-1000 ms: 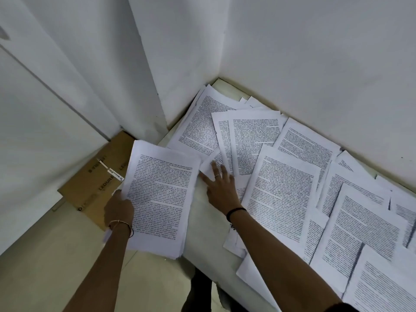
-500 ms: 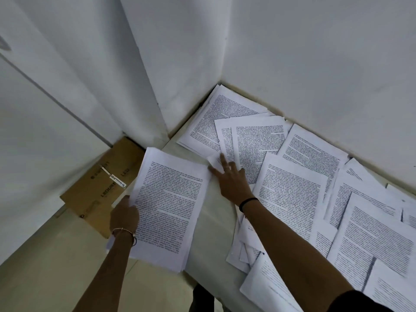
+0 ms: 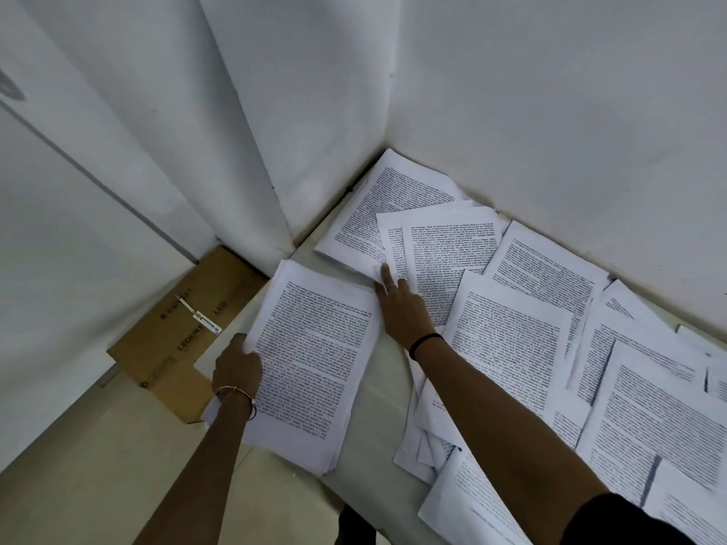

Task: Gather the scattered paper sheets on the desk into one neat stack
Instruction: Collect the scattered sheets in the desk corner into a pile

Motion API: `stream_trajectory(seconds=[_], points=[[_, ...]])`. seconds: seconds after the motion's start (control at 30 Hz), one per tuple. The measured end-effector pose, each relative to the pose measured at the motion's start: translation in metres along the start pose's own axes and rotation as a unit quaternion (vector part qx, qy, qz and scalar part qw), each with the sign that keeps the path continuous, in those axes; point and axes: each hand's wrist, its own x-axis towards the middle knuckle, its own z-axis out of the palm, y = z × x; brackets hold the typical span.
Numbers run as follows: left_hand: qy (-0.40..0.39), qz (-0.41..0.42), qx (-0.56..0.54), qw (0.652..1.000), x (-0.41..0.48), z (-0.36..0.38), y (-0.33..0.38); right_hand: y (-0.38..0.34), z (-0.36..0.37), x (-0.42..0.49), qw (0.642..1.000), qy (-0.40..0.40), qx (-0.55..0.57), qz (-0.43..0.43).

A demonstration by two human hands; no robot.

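Left hand (image 3: pixel 236 367) grips my paper stack (image 3: pixel 314 359) by its left edge. Right hand (image 3: pixel 401 308), fingers straight, touches overlapping printed sheets (image 3: pixel 444 245) on the desk (image 3: pixel 389 387).

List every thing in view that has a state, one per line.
left hand: grips the held stack's left edge.
held stack: gathered, printed side up, partly overhanging the desk edge.
right hand: fingers straight, fingertips on the corner sheets.
corner sheets: loose, overlapping, not gathered.
scattered sheets: spread over the desk, overlapping.
cardboard box: lying flat on the floor.
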Motion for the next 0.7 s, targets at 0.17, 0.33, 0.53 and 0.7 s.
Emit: stream_trajectory(seconds=[0.17, 0.33, 0.53, 0.7], points=[[0.017, 0.032, -0.099, 0.994, 0.006, 0.002, 0.010, 0.010, -0.005, -0.004, 0.998, 0.026, 0.049, 0.008], [0.077, 0.149, -0.112, 0.979, 0.017, 0.012, 0.052, 0.029, -0.014, -0.020, 0.995, 0.081, 0.049, 0.010], [-0.291, -0.025, -0.403, 0.867, 0.034, 0.013, 0.138, 0.042, -0.025, -0.036, 0.996, 0.061, 0.024, -0.056], [-0.280, 0.013, -0.342, 0.897, 0.060, 0.012, 0.178, 0.042, -0.014, -0.053, 0.994, 0.024, 0.049, -0.100]])
